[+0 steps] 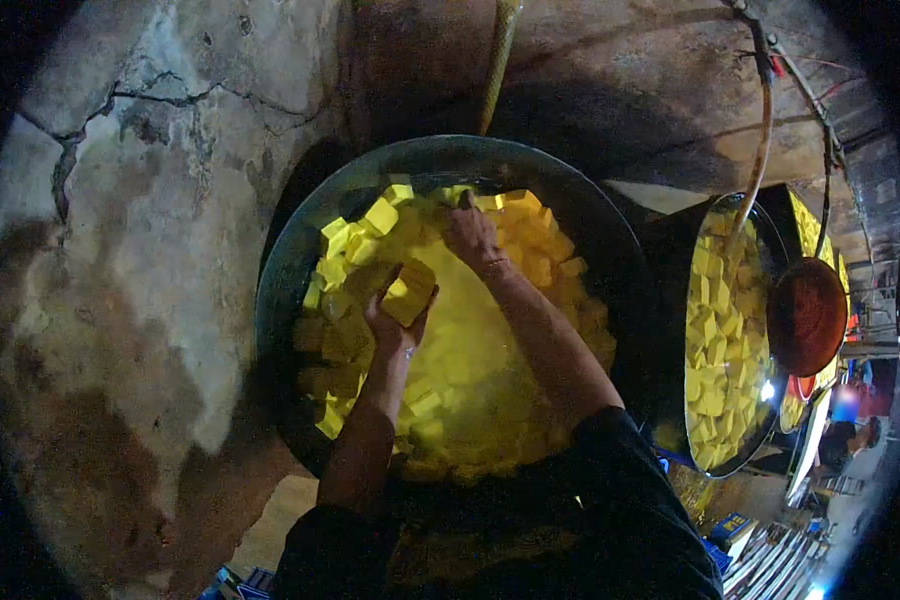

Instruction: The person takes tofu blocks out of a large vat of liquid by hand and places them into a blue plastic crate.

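A wide round vat (440, 150) holds yellow liquid (470, 340) with many yellow tofu-like blocks around its sides. My left hand (390, 312) is turned palm up above the liquid, its fingers curled around yellow tofu blocks (407, 295); how many it holds is unclear. Toward the vat's far side, my right hand (473, 235) reaches down with bent fingers among the blocks near the rim. Its fingertips are partly hidden, so what they grip cannot be made out. Loose tofu blocks (380, 216) are piled to the left of it.
A second vat (730, 350) full of yellow blocks stands to the right, beside a reddish round pan (810, 318). A pale hose (500, 65) hangs behind the first vat. The cracked wall (140, 300) is close on the left. A blue box (733, 530) lies at lower right.
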Motion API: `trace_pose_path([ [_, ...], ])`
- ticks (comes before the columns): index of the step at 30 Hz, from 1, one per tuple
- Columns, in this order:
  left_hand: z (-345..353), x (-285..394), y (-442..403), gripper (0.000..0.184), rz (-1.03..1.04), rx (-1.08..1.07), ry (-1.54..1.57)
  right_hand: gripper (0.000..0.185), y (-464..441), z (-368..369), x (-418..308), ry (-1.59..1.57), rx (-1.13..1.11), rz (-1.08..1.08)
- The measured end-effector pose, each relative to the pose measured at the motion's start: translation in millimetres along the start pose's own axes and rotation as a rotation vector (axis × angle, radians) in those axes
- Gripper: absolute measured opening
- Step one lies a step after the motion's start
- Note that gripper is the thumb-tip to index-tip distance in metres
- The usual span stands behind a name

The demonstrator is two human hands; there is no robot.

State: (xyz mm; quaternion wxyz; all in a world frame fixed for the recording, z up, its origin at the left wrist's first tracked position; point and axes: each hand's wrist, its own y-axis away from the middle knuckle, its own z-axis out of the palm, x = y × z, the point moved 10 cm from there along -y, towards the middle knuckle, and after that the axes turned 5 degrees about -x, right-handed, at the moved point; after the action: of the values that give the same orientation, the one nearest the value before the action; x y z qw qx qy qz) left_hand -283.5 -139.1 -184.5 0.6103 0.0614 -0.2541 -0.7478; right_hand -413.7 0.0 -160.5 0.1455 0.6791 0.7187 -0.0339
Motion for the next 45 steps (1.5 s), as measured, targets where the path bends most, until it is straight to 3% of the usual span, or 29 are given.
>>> trace_pose_path([
  [1, -11.7, 3.4, -4.2, 0.042, 0.004, 0.005, 0.008, 0.032, 3.6, 3.7, -1.6, -0.12, 0.029, -0.152],
  [4, -23.7, 8.7, -17.9, 0.044, 0.018, -0.169, -0.007, 0.037, 50.0, -32.2, 1.2, -0.269, -0.023, -0.239],
  [6, -49.3, 12.7, -12.5, 0.046, 0.072, 0.233, -0.168, 0.039, 73.6, -54.5, 18.5, -0.554, 0.074, -0.259],
  [7, -49.8, 4.9, -17.2, 0.046, 0.082, 0.188, -0.126, 0.039, 91.6, -66.0, 18.6, -0.546, 0.081, -0.25],
  [8, -50.9, -3.1, -22.1, 0.047, 0.09, 0.143, -0.084, 0.042, 110.6, -66.8, 20.2, -0.765, -0.072, -0.156],
  [9, -59.9, -10.8, -24.0, 0.046, 0.079, 0.209, -0.181, 0.046, 130.1, -57.5, 21.8, -0.983, -0.224, -0.057],
  [10, -55.6, -18.6, -18.0, 0.043, 0.04, 0.26, -0.218, 0.046, 144.8, -55.1, 24.2, -0.979, -0.213, -0.048],
  [12, -50.8, -33.7, -14.4, 0.04, -0.014, 0.298, -0.259, 0.043, 168.9, -66.9, 9.1, -1.478, -0.159, -0.298],
  [13, -34.3, -51.5, -23.2, 0.037, -0.076, 0.094, -0.183, 0.04, 187.2, -94.9, -11.4, -1.288, -0.289, -0.023],
  [14, -3.5, -64.8, -18.0, 0.034, -0.144, -0.109, -0.105, 0.04, 189.8, -85.5, -6.7, -1.289, -0.266, -0.011],
  [16, 14.7, -86.8, 2.4, 0.03, -0.248, -0.198, -0.113, 0.038, 192.9, -72.9, 5.1, -0.977, -0.105, -0.094],
  [18, 24.8, -106.9, 11.8, 0.029, -0.286, -0.223, 0.028, 0.038, 211.2, -97.2, -7.2, -0.977, -0.101, 0.007],
  [20, 49.2, -111.1, 33.4, 0.029, -0.252, -0.301, -0.091, 0.036, 228.1, -115.7, -8.8, -1.28, -0.027, 0.041],
  [22, 50.0, -133.8, 38.7, 0.027, -0.325, -0.337, -0.043, 0.043, 241.3, -116.7, -2.0, -1.379, -0.016, 0.057],
  [24, 42.2, -161.8, 47.9, 0.028, -0.369, -0.268, -0.018, 0.049, 253.0, -155.1, -4.8, -0.71, 0.198, -0.072],
  [25, 36.5, -174.6, 53.5, 0.028, -0.383, -0.195, 0.008, 0.074, 261.1, -130.1, 26.6, -0.372, 0.203, 0.188],
  [26, 46.5, -181.4, 65.9, 0.028, -0.409, -0.198, -0.006, 0.074, 273.6, -145.0, 27.2, -0.377, 0.216, 0.216],
  [28, 74.7, -194.6, 97.6, 0.032, -0.49, -0.29, 0.034, 0.099, 301.3, -177.1, 41.9, -0.391, 0.241, 0.279],
  [29, 99.7, -200.4, 117.8, 0.034, -0.462, -0.511, -0.164, 0.121, 304.4, -161.5, 62.7, -0.476, 0.158, 0.239],
  [30, 134.9, -206.0, 158.7, 0.036, -0.63, -0.53, -0.159, 0.115, 317.7, -154.7, 71.6, -0.64, 0.041, 0.231],
  [32, 139.9, -237.2, 179.8, 0.049, -0.587, -0.396, -0.323, 0.106, 351.5, -174.0, 67.2, -1.042, 0.008, 0.042],
  [34, 164.1, -257.7, 232.0, 0.053, -0.554, -0.394, -0.573, 0.088, 409.5, -197.6, 74.4, -1.369, 0.059, -0.012],
  [35, 175.0, -275.2, 255.5, 0.055, -0.463, -0.592, -0.721, 0.085, 447.0, -212.7, 81.6, -1.422, 0.132, 0.064],
  [37, 142.6, -353.1, 305.0, 0.061, -0.739, -0.754, -0.868, 0.08, 528.8, -215.6, 111.8, -1.44, 0.318, 0.18],
  [39, 129.0, -394.1, 354.3, 0.061, -0.397, -1.007, -1.137, 0.076, 603.0, -197.3, 137.0, -1.507, 0.571, 0.263],
  [41, 82.4, -420.1, 394.9, 0.075, -0.609, -0.942, -1.341, 0.07, 680.7, -140.5, 157.9, -1.716, 0.766, 0.444],
  [42, 62.8, -426.2, 407.0, 0.09, -0.745, -0.951, -1.486, 0.066, 722.4, -81.5, 176.3, -1.823, 0.812, 0.586],
  [44, 5.9, -447.8, 407.6, 0.092, -0.861, -0.919, -1.483, 0.053, 768.5, 10.7, 202.5, -2.0, 0.948, 0.608],
  [45, -15.7, -448.6, 406.0, 0.09, -0.92, -0.853, -1.474, 0.044, 800.7, 75.7, 214.8, -2.064, 0.961, 0.819],
])
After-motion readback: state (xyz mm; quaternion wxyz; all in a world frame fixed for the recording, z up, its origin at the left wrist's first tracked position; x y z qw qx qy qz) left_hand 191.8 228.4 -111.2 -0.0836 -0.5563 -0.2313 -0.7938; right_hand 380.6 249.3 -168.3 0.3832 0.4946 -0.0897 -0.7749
